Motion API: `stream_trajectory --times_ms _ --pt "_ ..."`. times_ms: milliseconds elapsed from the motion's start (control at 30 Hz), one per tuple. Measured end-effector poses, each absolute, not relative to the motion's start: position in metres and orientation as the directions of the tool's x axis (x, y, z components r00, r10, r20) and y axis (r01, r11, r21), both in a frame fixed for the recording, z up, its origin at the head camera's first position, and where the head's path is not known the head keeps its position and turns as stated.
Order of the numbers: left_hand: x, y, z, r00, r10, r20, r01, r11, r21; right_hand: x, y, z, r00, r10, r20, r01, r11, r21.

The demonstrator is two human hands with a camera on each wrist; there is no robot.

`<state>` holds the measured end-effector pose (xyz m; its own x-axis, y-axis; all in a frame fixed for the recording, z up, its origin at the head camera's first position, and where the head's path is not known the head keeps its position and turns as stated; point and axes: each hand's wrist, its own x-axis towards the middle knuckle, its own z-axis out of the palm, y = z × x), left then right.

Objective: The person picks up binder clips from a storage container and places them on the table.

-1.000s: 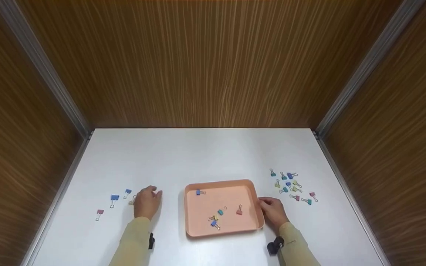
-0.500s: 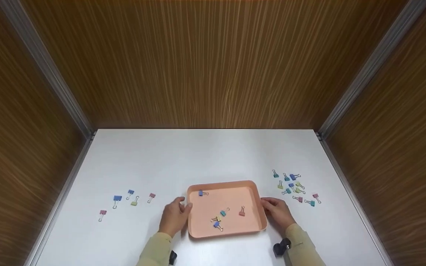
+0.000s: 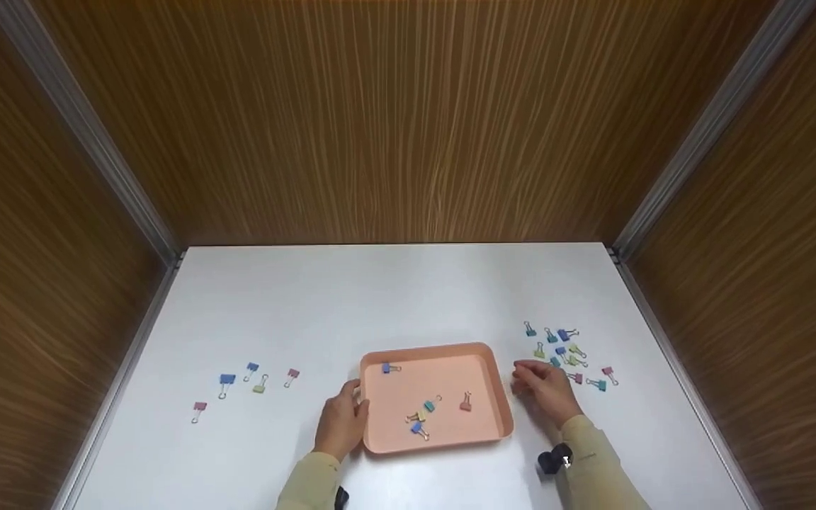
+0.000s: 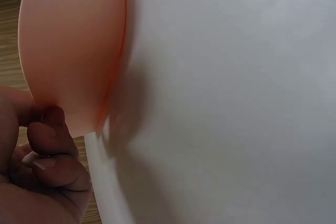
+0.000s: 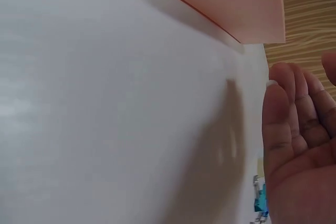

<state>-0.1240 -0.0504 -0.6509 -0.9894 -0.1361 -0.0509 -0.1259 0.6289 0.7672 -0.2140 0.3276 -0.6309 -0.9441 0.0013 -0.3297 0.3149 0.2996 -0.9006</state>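
Observation:
A shallow peach tray [image 3: 443, 379] lies on the white table, holding several small binder clips: a pink clip [image 3: 466, 406], a teal clip [image 3: 429, 406], a yellow clip [image 3: 420, 417] and blue ones. My left hand [image 3: 341, 425] pinches the tray's left wall between thumb and fingers; the left wrist view shows the fingertips on that wall [image 4: 76, 40]. My right hand [image 3: 551, 393] is off the tray's right side, fingers loosely bent and holding nothing. In the right wrist view its palm [image 5: 302, 182] faces the camera, apart from the tray's wall [image 5: 236, 3].
To the right, a scatter of binder clips, including a pink clip [image 3: 608, 371] and a teal clip [image 3: 600, 386], lies partly behind my right hand. Several more lie far left, among them a blue clip [image 3: 227, 380]. Wood-grain panels [image 3: 394, 127] stand around the table [image 3: 380, 290].
My left hand has come right from beside the left clips to the tray's left edge and grips it, uncovering a pink and a yellow clip. My right hand has let go of the tray's right edge.

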Motion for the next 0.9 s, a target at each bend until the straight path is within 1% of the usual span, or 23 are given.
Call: stream_trajectory --times_ms 167,233,367,467,533,733,900 --pt "-0.123 -0.048 -0.652 -0.986 -0.155 -0.061 -0.144 0.607 0.781 -0.224 0.327 -0.618 -0.962 0.003 -0.274 0.255 0.374 -0.892" --pt "-0.123 -0.048 -0.652 -0.985 -0.159 -0.065 -0.149 0.598 0.788 -0.23 0.323 -0.612 -0.975 -0.006 -0.22 0.2 0.395 -0.897" --pt "-0.122 -0.047 -0.651 -0.983 -0.168 -0.073 -0.16 0.599 0.785 -0.245 0.312 -0.602 -0.995 -0.057 -0.082 0.047 0.463 -0.885" --pt "-0.121 -0.047 -0.65 -0.981 -0.178 -0.081 -0.173 0.6 0.781 -0.254 0.3 -0.595 -0.994 -0.104 -0.046 -0.015 0.52 -0.854" --pt "-0.121 -0.048 -0.649 -0.98 -0.181 -0.08 -0.175 0.6 0.781 -0.259 0.291 -0.592 -0.99 -0.133 -0.048 -0.035 0.557 -0.83" --pt "-0.122 -0.05 -0.65 -0.981 -0.175 -0.084 -0.175 0.606 0.776 -0.266 0.256 -0.592 -0.971 -0.223 -0.085 -0.072 0.612 -0.788" --pt "-0.122 -0.052 -0.652 -0.979 -0.184 -0.091 -0.187 0.614 0.767 -0.263 0.222 -0.598 -0.928 -0.343 -0.147 -0.127 0.661 -0.74"
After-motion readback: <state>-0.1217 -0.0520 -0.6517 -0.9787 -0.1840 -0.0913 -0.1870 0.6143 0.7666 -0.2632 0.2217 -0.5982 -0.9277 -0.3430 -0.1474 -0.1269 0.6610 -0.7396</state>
